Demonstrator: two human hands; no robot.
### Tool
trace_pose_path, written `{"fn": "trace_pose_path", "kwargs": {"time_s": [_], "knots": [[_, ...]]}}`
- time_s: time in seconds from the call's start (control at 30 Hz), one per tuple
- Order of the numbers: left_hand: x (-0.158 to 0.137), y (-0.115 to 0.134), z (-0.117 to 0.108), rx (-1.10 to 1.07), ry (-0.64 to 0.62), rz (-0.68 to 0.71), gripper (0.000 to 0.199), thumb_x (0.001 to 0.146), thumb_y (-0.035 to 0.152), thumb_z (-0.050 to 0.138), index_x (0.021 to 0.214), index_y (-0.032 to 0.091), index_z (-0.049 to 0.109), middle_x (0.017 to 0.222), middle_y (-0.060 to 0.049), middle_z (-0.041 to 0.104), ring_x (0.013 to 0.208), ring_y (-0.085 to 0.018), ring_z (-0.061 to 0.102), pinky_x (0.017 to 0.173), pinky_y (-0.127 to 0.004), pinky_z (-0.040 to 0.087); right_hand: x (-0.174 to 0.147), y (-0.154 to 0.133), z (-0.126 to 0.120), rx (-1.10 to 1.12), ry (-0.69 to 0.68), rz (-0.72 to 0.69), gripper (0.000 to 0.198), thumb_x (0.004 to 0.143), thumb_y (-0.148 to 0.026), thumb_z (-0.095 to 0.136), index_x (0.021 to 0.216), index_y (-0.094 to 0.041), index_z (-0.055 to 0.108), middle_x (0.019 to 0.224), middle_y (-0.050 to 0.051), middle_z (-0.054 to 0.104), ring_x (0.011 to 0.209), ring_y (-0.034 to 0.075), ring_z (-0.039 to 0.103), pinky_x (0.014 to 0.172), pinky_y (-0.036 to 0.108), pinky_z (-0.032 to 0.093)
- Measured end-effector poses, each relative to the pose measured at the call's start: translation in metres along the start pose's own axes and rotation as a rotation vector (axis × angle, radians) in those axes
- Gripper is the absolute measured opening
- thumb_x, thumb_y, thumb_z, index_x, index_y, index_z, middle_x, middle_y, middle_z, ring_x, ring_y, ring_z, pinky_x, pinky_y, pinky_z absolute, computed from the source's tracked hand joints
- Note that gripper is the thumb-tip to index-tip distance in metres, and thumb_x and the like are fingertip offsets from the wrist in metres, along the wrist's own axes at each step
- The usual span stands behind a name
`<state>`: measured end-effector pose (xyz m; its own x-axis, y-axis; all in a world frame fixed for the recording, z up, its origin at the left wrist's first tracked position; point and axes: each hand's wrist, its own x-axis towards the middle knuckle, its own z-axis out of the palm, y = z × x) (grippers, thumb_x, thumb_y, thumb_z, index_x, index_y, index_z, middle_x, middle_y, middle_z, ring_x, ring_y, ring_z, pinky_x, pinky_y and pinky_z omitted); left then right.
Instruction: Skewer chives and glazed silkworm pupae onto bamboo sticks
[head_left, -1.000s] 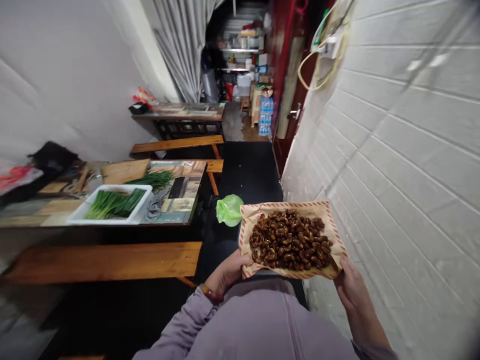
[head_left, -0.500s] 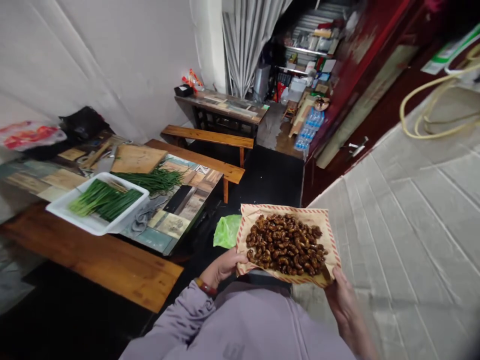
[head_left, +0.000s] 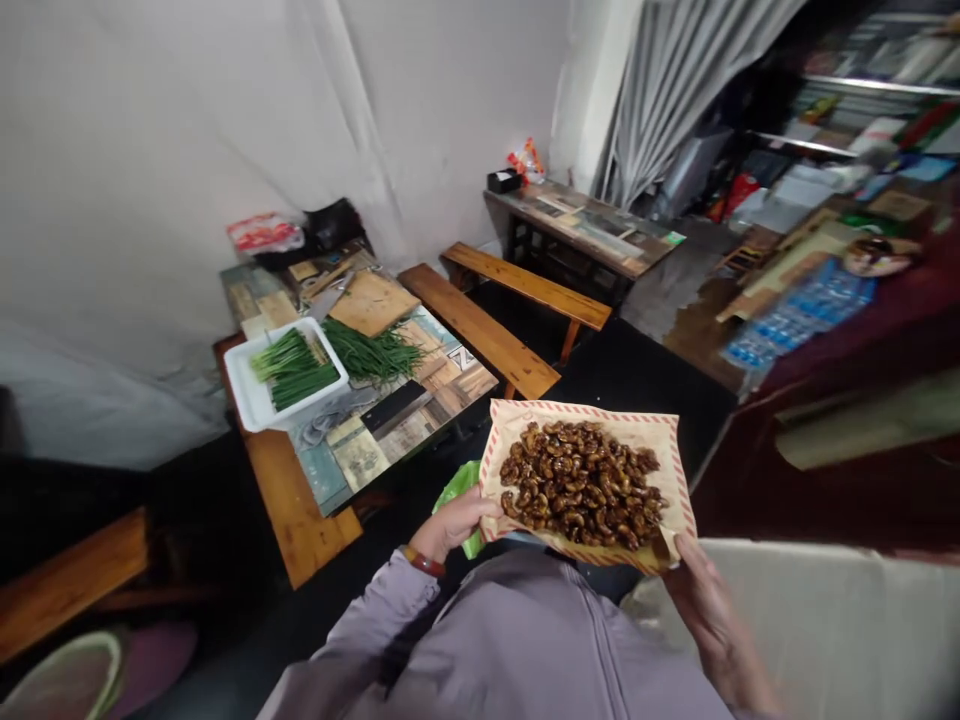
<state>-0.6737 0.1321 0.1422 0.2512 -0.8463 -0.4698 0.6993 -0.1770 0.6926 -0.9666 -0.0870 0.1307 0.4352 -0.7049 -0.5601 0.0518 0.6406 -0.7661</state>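
In front of my body I hold a paper-lined tray with both hands. Its brown liner has a red-and-white striped border. Glossy dark brown, curved pieces are heaped on it; they resemble coated nuts, though I cannot tell their exact kind. My left hand grips the left front corner, thumb on top of the paper. At the right front corner my right hand is closed on the edge, its fingers partly underneath and hidden. A bright green plastic bag shows behind my left hand, partly covered by the tray.
Left of the tray stands a patchwork-top table bearing a white tub of long green stalks, loose greens and a cutting board. Wooden benches flank it. A second table stands farther back. Bottled water packs lie right.
My view has turned to the right, so the tables and benches appear shifted and the doorway items come closer. Both hands still hold the tray at about the same place before my body.
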Motion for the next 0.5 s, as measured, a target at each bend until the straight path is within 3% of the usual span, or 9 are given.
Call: {"fn": "trace_pose_path", "kwargs": {"time_s": [0.23, 0.37, 0.5], "knots": [[0.046, 0.003, 0.065, -0.198, 0.249, 0.170, 0.063, 0.056, 0.006, 0.063, 0.118, 0.018, 0.067, 0.106, -0.009, 0.076, 0.107, -0.032, 0.069, 0.097, -0.043, 0.051, 0.131, -0.108, 0.013, -0.187, -0.392, 0.197, 0.042, 0.068, -0.042, 0.086, 0.100, -0.017, 0.076, 0.102, 0.010, 0.078, 0.096, 0.028, 0.073, 0.084, 0.037, 0.058], [0.061, 0.004, 0.084, -0.204, 0.328, 0.244, 0.059, 0.057, 0.006, 0.063, 0.115, 0.017, 0.071, 0.104, -0.010, 0.077, 0.110, -0.034, 0.067, 0.098, -0.044, 0.051, 0.188, -0.132, 0.034, -0.250, -0.491, 0.230, 0.040, 0.068, -0.043, 0.086, 0.098, -0.017, 0.076, 0.099, 0.007, 0.078, 0.088, 0.025, 0.073, 0.078, 0.033, 0.058], [0.063, -0.001, 0.082, -0.233, 0.401, 0.317, 0.055, 0.058, 0.008, 0.064, 0.113, 0.009, 0.071, 0.101, -0.014, 0.077, 0.104, -0.033, 0.069, 0.096, -0.042, 0.051, 0.218, -0.137, 0.067, -0.296, -0.524, 0.279, 0.038, 0.066, -0.042, 0.087, 0.094, -0.019, 0.076, 0.092, 0.006, 0.078, 0.080, 0.023, 0.073, 0.069, 0.030, 0.058]]}}
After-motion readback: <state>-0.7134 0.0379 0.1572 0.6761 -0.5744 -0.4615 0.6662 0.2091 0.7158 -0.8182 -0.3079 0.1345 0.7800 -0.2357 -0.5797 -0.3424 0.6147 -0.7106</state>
